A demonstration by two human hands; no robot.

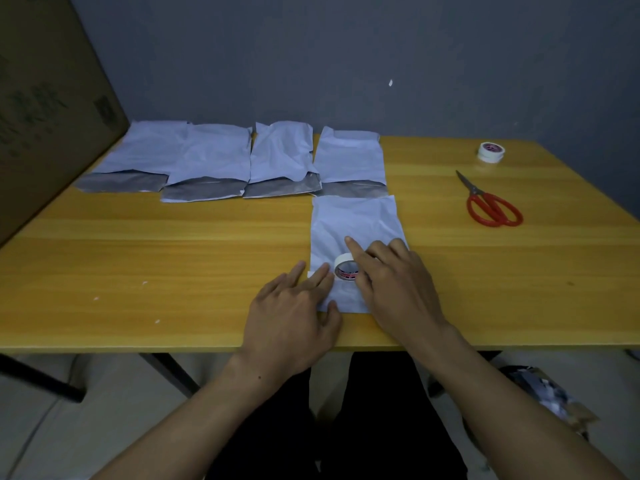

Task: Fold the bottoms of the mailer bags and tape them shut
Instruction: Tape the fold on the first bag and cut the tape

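While both hands work at the near edge: we log one bag in progress and four waiting.

Active bag: white mailer bag (356,230) lies flat near the front of the yellow table (173,244), its near end under both hands.
Left hand (294,317): flat on the bag's near-left corner, fingers spread a little, pressing what we read as the tape's free end at the bag's left edge; thumb on the near edge. Not clamped on anything.
Right hand (391,278): closed around the tape roll (346,268), index finger stretched forward over it, other fingers curled on the far side.
Step, our read: running tape across the folded bottom; fold itself is mostly hidden by the hands, we cannot tell how neat it is.
Risk 1: the thin film could bunch or creep if the roll is pulled faster than the left hand pins it; tape would land crooked or off the fold.
Risk 2: tape end may lift if the left fingers ease off early.
Risk 3: the scissors (491,202) lie well apart at right, so cutting means freeing a hand and the fold could spring open.
Queue: row of four bags (225,161) along the far edge, grey flaps toward us, some overlapping.
Spare roll (491,151): far right corner.
Containers: cardboard box (45,98) at left and a carton (550,396) on the floor; contents not readable.
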